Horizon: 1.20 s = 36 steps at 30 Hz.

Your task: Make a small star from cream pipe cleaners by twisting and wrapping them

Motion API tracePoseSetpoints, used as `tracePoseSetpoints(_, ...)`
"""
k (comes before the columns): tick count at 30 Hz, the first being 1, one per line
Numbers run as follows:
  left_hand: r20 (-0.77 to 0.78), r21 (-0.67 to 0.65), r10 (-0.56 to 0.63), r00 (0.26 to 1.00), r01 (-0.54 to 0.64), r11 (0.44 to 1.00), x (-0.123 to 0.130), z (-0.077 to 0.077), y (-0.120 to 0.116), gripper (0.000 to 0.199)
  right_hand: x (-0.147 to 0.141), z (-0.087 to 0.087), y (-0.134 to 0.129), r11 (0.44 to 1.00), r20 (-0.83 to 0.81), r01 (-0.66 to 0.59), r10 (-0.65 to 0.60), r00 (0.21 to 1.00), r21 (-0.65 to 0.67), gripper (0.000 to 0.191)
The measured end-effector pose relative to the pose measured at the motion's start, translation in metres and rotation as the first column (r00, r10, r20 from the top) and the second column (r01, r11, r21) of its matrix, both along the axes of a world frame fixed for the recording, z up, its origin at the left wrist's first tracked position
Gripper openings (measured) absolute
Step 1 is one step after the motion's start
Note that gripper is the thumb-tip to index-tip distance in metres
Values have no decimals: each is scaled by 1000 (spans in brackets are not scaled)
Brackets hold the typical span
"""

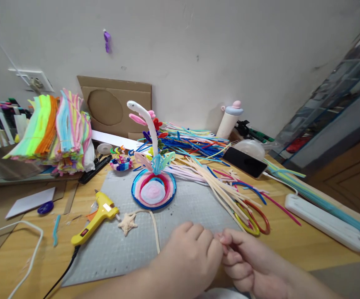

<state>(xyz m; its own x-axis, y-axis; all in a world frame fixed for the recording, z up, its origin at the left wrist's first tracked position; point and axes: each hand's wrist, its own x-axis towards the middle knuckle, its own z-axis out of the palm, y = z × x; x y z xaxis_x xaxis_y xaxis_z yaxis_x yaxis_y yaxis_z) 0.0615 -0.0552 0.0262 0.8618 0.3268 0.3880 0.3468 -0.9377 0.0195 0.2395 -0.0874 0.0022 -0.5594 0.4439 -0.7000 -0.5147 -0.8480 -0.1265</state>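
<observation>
My left hand (190,253) is closed in a fist, knuckles up, above the front of the grey cutting mat (102,249). My right hand (245,259) pinches with thumb and forefinger right against it. Between them is a cream pipe cleaner, mostly hidden by the fingers; a pale bit shows at the pinch and below the right hand. A cream star (128,224) made of pipe cleaner lies on the mat, its long tail (155,230) running toward my left hand. Behind it stands a pipe-cleaner figure with a white curved neck (150,124) and a round striped base (153,193).
A yellow glue gun (97,218) lies left of the star. Cream pipe cleaners (217,187) and scissors (256,218) are on the right, with a phone (245,161) and power strip (324,222) beyond. Bundled pipe cleaners (47,124), cardboard (136,93) and a bottle (229,120) stand behind.
</observation>
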Motion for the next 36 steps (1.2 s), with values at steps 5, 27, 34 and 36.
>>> tracePoseSetpoints(5, -20, 50, -75, 997, 76, 996, -3, 4, 1, 5, 2, -6, -1, 997, -71, -18, 13, 997, -71, 23)
tracePoseSetpoints(27, 120, -513, 116, 986, -38, 858, -4, 1, -2, 9, 22, 29, -23, -79, 714, -990, -686, 138, 115, 17)
tracePoseSetpoints(34, 70, -563, 654, 753, -512, 649, -81, -12, 25, 26, 100, 32, -13, 211, 812, -977, -564, -150, -34, 15)
tracePoseSetpoints(36, -30, -528, 728, 685, -629, 570, -104, -20, 33, 26, 111, 27, -8, 264, 720, -960, -647, -249, -95, 23)
